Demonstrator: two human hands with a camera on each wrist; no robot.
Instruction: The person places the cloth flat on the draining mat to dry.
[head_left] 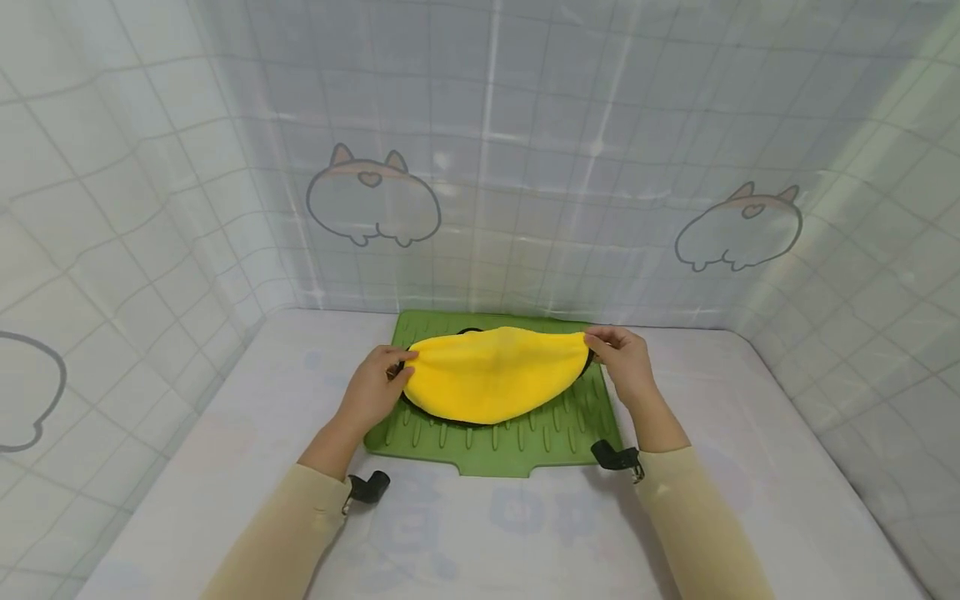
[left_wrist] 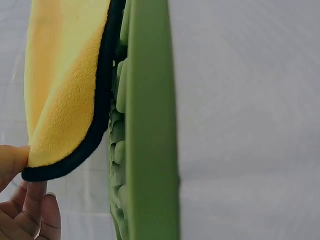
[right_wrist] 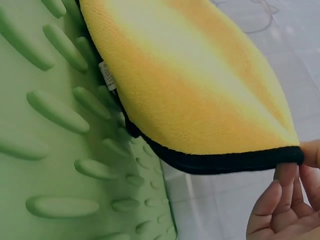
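A yellow cloth (head_left: pixel 495 375) with dark edging is stretched between both hands over a green ridged mat (head_left: pixel 495 462). My left hand (head_left: pixel 371 387) pinches its left end between thumb and fingers; in the left wrist view the thumb presses the yellow face (left_wrist: pixel 65 125) at the edged corner. On the other side my right hand (head_left: pixel 624 367) pinches the right end, and the right wrist view shows that corner gripped at the dark edging (right_wrist: pixel 225 160). The cloth's middle sags toward the mat, its lower edge hanging in a curve. A small white tag (right_wrist: pixel 106 76) sticks out from the border.
The mat lies on a white, faintly printed tablecloth (head_left: pixel 495 550). Behind and at both sides hang white gridded curtains (head_left: pixel 525 208) with cartoon animal drawings (head_left: pixel 373 204). A black wrist camera (head_left: pixel 369 487) sits on the left sleeve and another (head_left: pixel 615 457) on the right.
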